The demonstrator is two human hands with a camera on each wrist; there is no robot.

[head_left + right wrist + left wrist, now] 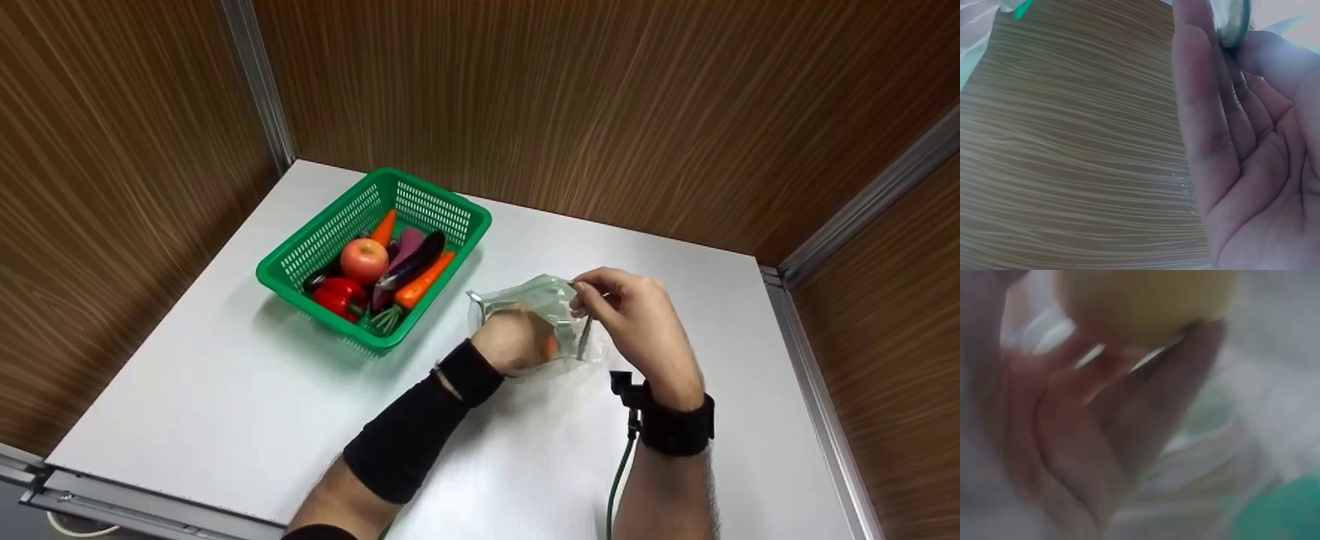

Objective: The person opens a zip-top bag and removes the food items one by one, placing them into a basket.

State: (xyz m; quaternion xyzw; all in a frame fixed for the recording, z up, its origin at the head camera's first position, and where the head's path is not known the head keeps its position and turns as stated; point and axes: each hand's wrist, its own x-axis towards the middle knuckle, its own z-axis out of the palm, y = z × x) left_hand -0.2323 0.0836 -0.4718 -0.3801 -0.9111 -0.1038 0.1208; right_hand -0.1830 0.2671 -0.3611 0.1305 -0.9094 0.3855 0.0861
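Observation:
My left hand [514, 339] reaches through the mouth of a clear plastic bag [544, 291]. In the left wrist view its fingers curl round an apple [1145, 304], smooth and yellowish there and blurred; in the head view only a reddish patch of it shows inside the bag. On the bag's right side, my right hand [637, 319] pinches the rim between thumb and fingers, holding the mouth wide. The right wrist view shows the pinched edge at the fingertips of that right hand [1241, 152]. Most of the left fingers are hidden in the head view.
A green basket [431, 206] stands to the left on the white table [210, 405]. In it lie another apple [364, 261], a red bell pepper [337, 298], carrots [426, 281] and eggplants [416, 259]. Wood-grained panels [525, 97] enclose the table's back and sides.

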